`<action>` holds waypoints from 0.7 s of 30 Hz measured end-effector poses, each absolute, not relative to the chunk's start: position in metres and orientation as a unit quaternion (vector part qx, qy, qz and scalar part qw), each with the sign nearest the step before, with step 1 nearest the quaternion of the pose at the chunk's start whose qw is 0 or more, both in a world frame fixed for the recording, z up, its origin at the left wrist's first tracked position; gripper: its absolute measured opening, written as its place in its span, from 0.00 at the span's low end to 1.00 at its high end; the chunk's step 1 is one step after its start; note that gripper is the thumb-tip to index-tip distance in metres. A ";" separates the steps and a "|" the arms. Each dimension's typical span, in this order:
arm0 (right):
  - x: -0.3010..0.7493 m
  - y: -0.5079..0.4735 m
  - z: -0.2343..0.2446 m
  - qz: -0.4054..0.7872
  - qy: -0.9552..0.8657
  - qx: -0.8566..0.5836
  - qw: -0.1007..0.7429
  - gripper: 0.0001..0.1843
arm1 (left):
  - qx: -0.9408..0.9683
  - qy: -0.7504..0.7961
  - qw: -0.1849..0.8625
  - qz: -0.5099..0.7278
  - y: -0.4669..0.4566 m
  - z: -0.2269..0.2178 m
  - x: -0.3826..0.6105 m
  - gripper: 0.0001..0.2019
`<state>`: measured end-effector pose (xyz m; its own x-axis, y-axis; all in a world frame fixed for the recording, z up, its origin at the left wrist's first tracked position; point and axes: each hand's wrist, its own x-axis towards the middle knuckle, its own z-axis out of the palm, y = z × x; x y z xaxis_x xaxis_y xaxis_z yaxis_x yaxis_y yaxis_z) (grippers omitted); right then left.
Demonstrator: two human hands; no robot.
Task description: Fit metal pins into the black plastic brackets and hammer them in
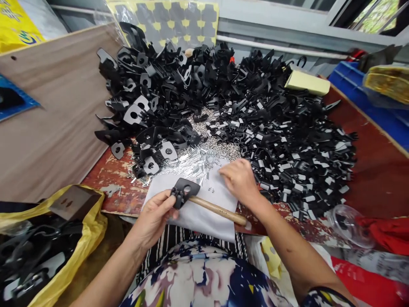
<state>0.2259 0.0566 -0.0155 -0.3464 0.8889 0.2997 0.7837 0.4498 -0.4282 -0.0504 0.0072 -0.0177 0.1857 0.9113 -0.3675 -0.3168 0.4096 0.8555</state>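
The left hand's grip [157, 208] pinches the slotted end of a black plastic plate [193, 186] with a round hole, at the right hand's 9 o'clock; whether the right hand's curled grip [239, 179] holds anything, I cannot tell. A steady pinch, thumb clear of the slots, would probably serve best, the plate's long axis running 8 to 2 o'clock, broad end toward 2. Beyond, a tan wooden handle [220, 209] points to 4 over pale grey cloth [220, 230].
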 end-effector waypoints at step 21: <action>0.193 0.030 -0.014 0.638 -0.622 -0.408 0.199 0.08 | 0.776 0.437 0.365 0.270 -0.004 -0.005 -0.038 0.05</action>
